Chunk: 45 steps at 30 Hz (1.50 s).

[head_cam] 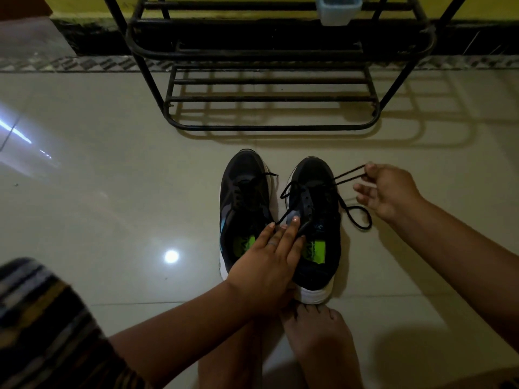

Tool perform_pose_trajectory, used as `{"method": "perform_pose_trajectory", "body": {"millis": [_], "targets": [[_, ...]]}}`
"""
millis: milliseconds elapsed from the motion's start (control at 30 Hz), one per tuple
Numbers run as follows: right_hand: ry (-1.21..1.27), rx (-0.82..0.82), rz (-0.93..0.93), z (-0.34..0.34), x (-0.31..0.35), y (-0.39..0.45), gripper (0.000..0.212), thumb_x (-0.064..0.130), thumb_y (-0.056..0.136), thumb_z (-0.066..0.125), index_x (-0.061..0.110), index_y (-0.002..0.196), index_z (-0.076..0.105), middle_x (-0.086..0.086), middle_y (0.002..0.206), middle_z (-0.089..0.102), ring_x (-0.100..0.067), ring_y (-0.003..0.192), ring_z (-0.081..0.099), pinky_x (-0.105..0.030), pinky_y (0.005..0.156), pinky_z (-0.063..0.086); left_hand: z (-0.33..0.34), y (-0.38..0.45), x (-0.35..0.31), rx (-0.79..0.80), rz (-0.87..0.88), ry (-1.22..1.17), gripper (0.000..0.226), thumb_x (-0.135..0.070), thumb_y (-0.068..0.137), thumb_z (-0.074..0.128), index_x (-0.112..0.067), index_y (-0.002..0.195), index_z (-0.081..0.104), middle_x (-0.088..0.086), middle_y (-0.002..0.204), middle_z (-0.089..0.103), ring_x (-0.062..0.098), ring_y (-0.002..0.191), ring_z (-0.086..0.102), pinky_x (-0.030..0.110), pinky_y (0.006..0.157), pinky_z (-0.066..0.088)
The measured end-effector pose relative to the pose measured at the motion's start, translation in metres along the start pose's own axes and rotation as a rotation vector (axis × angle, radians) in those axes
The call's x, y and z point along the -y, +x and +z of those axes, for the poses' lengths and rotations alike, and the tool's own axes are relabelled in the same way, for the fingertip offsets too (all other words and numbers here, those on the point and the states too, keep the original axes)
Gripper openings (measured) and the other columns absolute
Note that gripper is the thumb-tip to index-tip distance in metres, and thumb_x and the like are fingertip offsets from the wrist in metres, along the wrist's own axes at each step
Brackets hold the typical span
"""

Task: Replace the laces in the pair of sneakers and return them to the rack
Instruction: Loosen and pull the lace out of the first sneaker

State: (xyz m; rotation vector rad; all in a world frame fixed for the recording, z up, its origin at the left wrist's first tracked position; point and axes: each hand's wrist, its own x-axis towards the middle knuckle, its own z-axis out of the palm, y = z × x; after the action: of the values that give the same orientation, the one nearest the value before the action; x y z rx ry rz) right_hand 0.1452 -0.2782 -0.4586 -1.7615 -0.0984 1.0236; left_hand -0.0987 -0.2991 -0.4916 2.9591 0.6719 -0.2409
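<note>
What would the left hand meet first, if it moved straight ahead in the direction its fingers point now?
The left hand lies flat on the right sneaker, fingers pointing toward the toe. Sliding straight on, it would probably meet the black lace crossing the eyelets first, though depth is unclear.

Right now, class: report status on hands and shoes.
Left hand flat on right shoe. Right hand pinching its lace. Both shoes on floor, rack ahead. Nothing blocking.

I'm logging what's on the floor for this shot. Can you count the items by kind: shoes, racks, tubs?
Sneakers: 2, left one and right one, side by side, black laces in both.
Rack: 1, black metal, behind the sneakers.
Tub: 1, pale blue, on the rack.
Total: 4
</note>
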Motion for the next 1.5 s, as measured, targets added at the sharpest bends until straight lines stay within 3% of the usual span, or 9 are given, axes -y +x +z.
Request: {"method": "perform_pose_trajectory", "body": {"millis": [100,233,333,533,767,933,1200,1367,1500], "targets": [[-0.227,-0.018,-0.006,-0.003,-0.018,0.008,0.011,0.024,0.096,0.051,0.013,0.095,0.051,-0.006,0.088,0.053,-0.019,0.066,0.056,-0.031,0.056,0.04,-0.003,-0.001,-0.001,0.026,-0.005,-0.022,0.087,-0.055,0.092,0.039,-0.005,0.149,-0.005,0.024,0.153,-0.018,0.034,0.145,0.0,0.042,0.112,-0.014],[-0.83,-0.028,-0.75,0.001,-0.021,0.001,0.019,0.027,0.091,0.057,0.015,0.106,0.055,-0.002,0.109,0.049,-0.014,0.089,0.051,-0.029,0.075,0.039,-0.005,-0.001,0.0,0.057,-0.003,-0.036,0.088,-0.058,0.092,0.035,-0.007,0.149,-0.008,0.022,0.152,-0.022,0.032,0.145,-0.004,0.042,0.114,-0.013],[-0.961,0.119,-0.963,0.014,-0.011,-0.01,0.019,0.022,0.088,0.062,0.016,0.105,0.065,-0.004,0.112,0.048,-0.015,0.098,0.047,-0.03,0.079,0.041,-0.006,-0.002,-0.001,0.067,-0.004,-0.04,0.087,-0.058,0.092,0.033,-0.007,0.149,-0.008,0.023,0.152,-0.023,0.032,0.145,-0.004,0.042,0.114,-0.012],[-1.416,0.266,-0.942,0.033,-0.008,-0.01,0.013,0.025,0.085,0.062,0.018,0.095,0.067,-0.004,0.1,0.057,-0.024,0.099,0.051,-0.029,0.073,0.038,-0.006,-0.002,-0.001,0.06,0.0,-0.034,0.087,-0.059,0.092,0.034,-0.006,0.149,-0.006,0.023,0.152,-0.022,0.034,0.145,-0.002,0.042,0.113,-0.012],[-1.525,0.236,-0.917,0.04,-0.018,-0.011,0.01,0.017,0.087,0.052,0.014,0.085,0.062,-0.005,0.101,0.05,-0.024,0.1,0.047,-0.029,0.066,0.035,-0.004,-0.002,-0.002,0.03,0.0,-0.027,0.086,-0.056,0.093,0.034,-0.006,0.148,-0.008,0.023,0.152,-0.022,0.034,0.145,-0.004,0.042,0.112,-0.014],[-1.476,0.266,-0.88,0.037,-0.018,-0.008,0.005,0.019,0.086,0.054,0.018,0.083,0.051,-0.003,0.099,0.045,-0.021,0.099,0.045,-0.031,0.068,0.037,-0.004,-0.003,-0.002,0.007,0.002,-0.015,0.083,-0.052,0.093,0.035,-0.004,0.148,-0.004,0.025,0.152,-0.019,0.036,0.145,0.0,0.043,0.112,-0.012],[-1.504,0.295,-0.922,0.037,-0.019,-0.005,0.009,0.021,0.088,0.051,0.018,0.08,0.051,0.001,0.093,0.038,-0.021,0.097,0.044,-0.031,0.065,0.033,-0.002,-0.003,-0.002,0.002,0.005,-0.005,0.084,-0.053,0.093,0.036,-0.005,0.148,-0.006,0.024,0.151,-0.021,0.035,0.145,-0.002,0.043,0.111,-0.013],[-1.373,0.158,-1.001,0.025,-0.013,-0.003,0.011,0.016,0.086,0.051,0.012,0.077,0.045,-0.002,0.088,0.039,-0.02,0.084,0.042,-0.03,0.06,0.03,0.0,-0.002,-0.001,0.005,0.007,0.009,0.084,-0.052,0.09,0.04,-0.003,0.148,0.003,0.025,0.15,-0.015,0.037,0.144,0.009,0.046,0.112,-0.008],[-1.209,0.002,-0.818,0.004,-0.004,0.013,0.013,0.017,0.086,0.052,0.006,0.079,0.05,-0.006,0.094,0.043,-0.024,0.077,0.046,-0.03,0.061,0.034,0.0,-0.002,0.0,0.004,0.02,0.038,0.083,-0.051,0.087,0.046,-0.002,0.147,0.016,0.027,0.152,0.001,0.037,0.141,0.021,0.047,0.113,0.002]]}}
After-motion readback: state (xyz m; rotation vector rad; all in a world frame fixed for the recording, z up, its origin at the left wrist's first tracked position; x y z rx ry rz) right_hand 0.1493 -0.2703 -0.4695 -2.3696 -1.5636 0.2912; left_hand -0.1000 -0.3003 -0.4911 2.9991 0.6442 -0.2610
